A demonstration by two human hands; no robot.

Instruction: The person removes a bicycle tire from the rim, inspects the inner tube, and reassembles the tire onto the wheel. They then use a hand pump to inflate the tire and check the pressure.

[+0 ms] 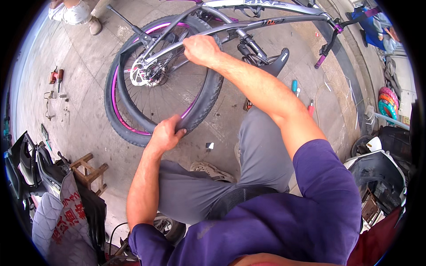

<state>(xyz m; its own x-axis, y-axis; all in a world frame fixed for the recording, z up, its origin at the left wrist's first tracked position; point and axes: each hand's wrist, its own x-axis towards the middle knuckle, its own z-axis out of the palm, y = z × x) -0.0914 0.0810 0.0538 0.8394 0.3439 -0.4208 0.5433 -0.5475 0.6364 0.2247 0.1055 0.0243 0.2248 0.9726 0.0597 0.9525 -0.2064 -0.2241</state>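
Note:
In front of me a bicycle lies on its side, with a grey frame (288, 19). Its wheel has a black tyre (210, 91) and a purple rim (133, 130). A loose black band (127, 103), looking like an inner tube, curves outside the rim across the spokes on the left. My left hand (166, 135) is closed on the tyre at the wheel's near edge, thumb to the right. Across the wheel, my right hand (200, 49) is closed at the tyre beside a frame tube; its fingertips are partly hidden. The brake disc (139, 75) faces up near the hub.
A black saddle (278, 65) and purple-gripped handlebar (329, 44) extend right. A red tool (57, 76) and small parts lie left. A wooden stool (90, 173) stands near left, a bin (379, 173) near right. Other people are at the upper left and upper right edges.

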